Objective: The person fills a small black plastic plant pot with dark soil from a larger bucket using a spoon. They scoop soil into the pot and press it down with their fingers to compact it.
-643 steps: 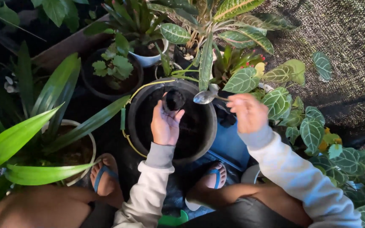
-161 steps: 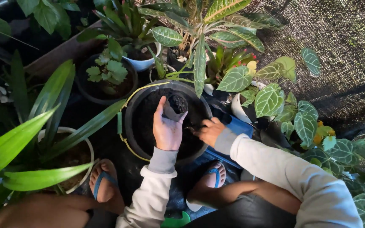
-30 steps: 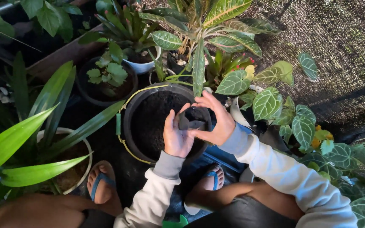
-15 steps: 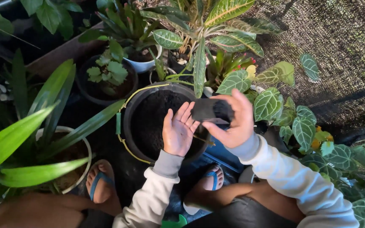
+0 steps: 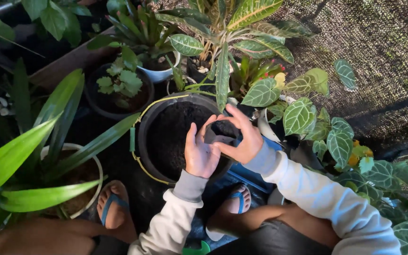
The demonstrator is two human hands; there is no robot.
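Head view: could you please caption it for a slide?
Both hands, left hand and right hand, cup a small black pot over a soil-filled bucket.

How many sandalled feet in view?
2. Left foot on the ground beside the white pot; right foot below the big black soil bucket, partly hidden by the left sleeve.

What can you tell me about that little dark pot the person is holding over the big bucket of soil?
The small pot is black and looks like thin plastic. It is held over the large black bucket of dark soil. Both hands grip it: the left hand from the near side, the right hand wrapped over its far side with fingers spread. Only its rim and part of the wall show between the fingers. Whether it holds soil cannot be told.
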